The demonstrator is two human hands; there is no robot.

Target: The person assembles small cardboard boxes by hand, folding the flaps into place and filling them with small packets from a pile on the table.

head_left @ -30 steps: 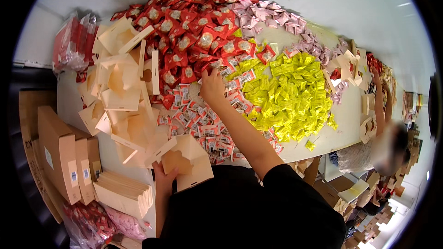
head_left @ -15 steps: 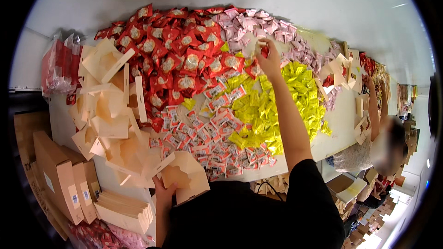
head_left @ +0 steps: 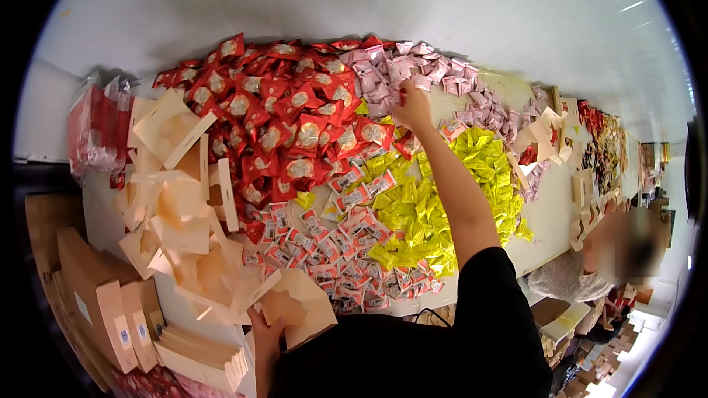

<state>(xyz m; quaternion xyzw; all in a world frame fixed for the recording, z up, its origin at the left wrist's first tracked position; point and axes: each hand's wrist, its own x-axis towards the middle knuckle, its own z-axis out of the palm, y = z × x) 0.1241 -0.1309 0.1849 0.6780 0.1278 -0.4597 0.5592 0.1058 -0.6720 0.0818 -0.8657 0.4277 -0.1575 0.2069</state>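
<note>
My left hand [head_left: 267, 328] grips the side of a tan cardboard box [head_left: 308, 308] with a cut-out edge, held near my body. My right arm reaches across the table, and my right hand [head_left: 414, 110] is closed among the small pink packets [head_left: 383, 77] at the far middle. A bit of red shows between its fingers, apparently a small red packet, mostly hidden. Left of this hand lies a heap of larger red packets [head_left: 295, 133]. Yellow packets [head_left: 424, 206] spread under my right forearm. White-and-red packets [head_left: 324, 250] lie nearer to me.
Open tan boxes [head_left: 177, 206] are piled on the left. Below them stand brown cartons [head_left: 96, 295] and a stack of flat cardboard [head_left: 199, 357]. A clear bag with red contents [head_left: 99, 125] leans at far left. At right, another person [head_left: 582, 269] works beside more boxes [head_left: 542, 136].
My right hand has shifted left to the pink packets, its fingers now lower among them. My left hand still holds the box. The other person's raised arms have come down.
</note>
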